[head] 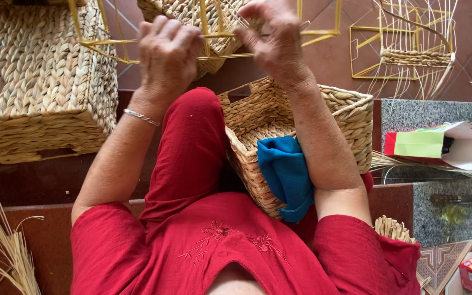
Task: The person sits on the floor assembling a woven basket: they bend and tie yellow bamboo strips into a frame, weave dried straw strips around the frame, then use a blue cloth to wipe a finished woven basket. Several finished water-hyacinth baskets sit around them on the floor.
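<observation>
In the lap sits a woven straw basket (323, 114) holding a blue cloth (285, 172). Beyond it, the left hand (167, 52) is clenched on the yellow wire frame (214, 35) of a half-woven basket (192, 16), while the right hand (274, 35) pinches a strand there. This looks like mid-weaving; pulling the strand taut seems to be needed next.

Woven baskets (39, 82) flank the hands (167, 52); tiled floor (329, 60) beyond lies open.

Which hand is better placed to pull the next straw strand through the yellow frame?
Right hand, probably: its fingertips pinch at the woven edge on the yellow frame, while the left hand grips the frame.
</observation>
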